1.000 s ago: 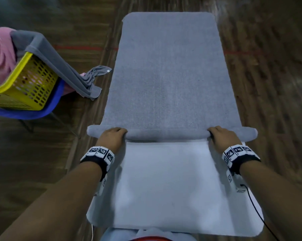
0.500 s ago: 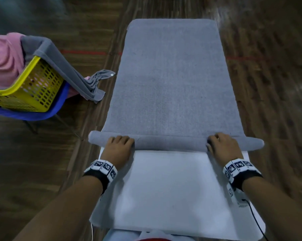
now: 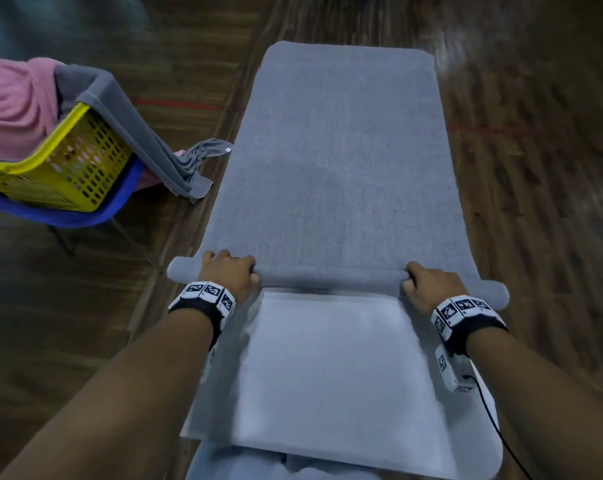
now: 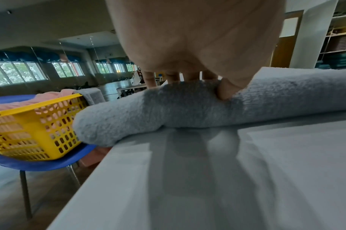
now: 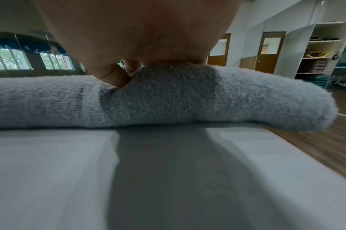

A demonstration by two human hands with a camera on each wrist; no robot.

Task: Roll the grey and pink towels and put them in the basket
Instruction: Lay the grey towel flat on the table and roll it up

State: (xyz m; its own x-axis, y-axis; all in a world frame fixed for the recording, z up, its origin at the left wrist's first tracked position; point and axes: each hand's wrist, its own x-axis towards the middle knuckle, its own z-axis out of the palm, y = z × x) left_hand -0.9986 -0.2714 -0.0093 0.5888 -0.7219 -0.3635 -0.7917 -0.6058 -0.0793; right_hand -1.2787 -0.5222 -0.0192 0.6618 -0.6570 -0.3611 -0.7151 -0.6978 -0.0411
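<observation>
Yellow plastic basket (image 3: 68,168) sits on a blue chair (image 3: 85,216) left of the desk (image 3: 328,375), well apart from the work, with a pink towel (image 3: 12,105) and a second grey towel (image 3: 137,133) draped in and over it. The left hand (image 3: 229,275) has its fingers curled over the roll and its thumb pressed into the near side. The grey towel (image 3: 338,150) lies flat along the desk, its near end rolled. The right hand (image 3: 428,289) grips the roll the same way.

Risks:
- Uneven hand advance: roll skews into a cone.
- Loose grip: layers slacken.
- Overhanging roll ends sag and telescope.
</observation>
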